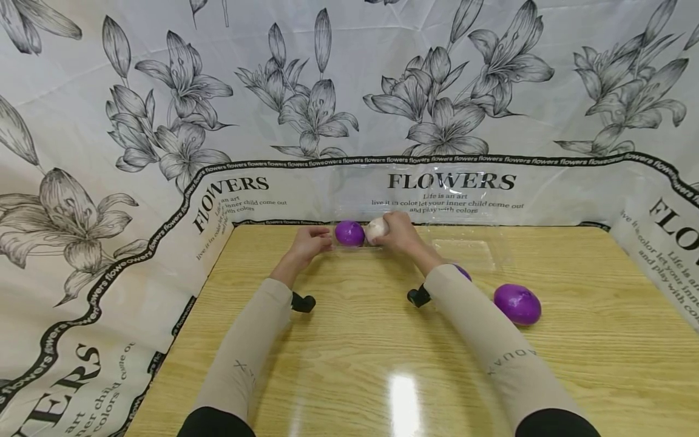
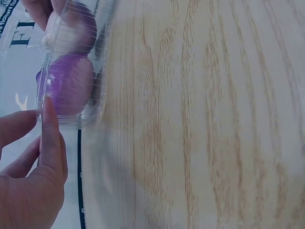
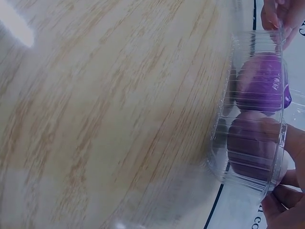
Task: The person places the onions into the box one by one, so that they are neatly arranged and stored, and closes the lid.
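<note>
The left hand [image 1: 310,244] is pinching the clear container [image 3: 259,43] by its edge; inside it, the right hand [image 1: 402,233] is grasping a white ball [image 1: 375,231] beside a purple ball [image 1: 349,233]

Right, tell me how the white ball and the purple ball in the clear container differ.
The white ball is pale in the head view; the purple ball is vivid purple. The right hand grips the white ball, while no hand holds the purple ball. Both are rounded and sit side by side in the clear container.
</note>
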Demonstrator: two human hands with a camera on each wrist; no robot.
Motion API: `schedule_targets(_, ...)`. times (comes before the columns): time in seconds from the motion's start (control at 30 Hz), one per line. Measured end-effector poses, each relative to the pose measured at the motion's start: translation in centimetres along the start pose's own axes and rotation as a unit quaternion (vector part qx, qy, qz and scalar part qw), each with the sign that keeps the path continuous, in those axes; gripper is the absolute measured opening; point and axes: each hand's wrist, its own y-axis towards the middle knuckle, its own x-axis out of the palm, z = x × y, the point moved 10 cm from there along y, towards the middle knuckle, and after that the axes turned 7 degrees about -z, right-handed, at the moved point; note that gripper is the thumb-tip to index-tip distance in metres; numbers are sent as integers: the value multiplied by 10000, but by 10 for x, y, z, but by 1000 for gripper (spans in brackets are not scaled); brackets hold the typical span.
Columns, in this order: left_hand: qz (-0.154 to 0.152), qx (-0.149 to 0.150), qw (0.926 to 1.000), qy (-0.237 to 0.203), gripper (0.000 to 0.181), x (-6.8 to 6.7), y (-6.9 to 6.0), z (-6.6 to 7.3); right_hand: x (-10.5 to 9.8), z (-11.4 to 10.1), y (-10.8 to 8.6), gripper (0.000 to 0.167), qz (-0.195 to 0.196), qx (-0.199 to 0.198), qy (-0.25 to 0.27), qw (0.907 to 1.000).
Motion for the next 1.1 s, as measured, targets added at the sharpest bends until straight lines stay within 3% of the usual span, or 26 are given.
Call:
schedule_targets(0.3, -18, -4, 10000, -52, 43, 0, 1, 0, 3, -1, 2, 52, -69, 126, -205, 9997)
schedule_targets(0.53, 46, -116, 9999, -54, 44, -1, -1, -4, 1, 0, 1, 48, -118, 231, -53, 9996)
schedule_targets(0.73, 73, -39, 9999, -135, 43, -3, 2, -7, -18, -5, -6, 81, -181, 193, 85, 9996)
schedule_targets(0.97, 40, -4, 10000, -11, 43, -2, 1, -2, -48, -6, 0, 91, -42, 186, 599, 9980)
schedule_targets(1.1, 40, -11, 10000, -4, 44, -1, 0, -1, -59, -1, 5, 95, -12, 382, 1051, 9937)
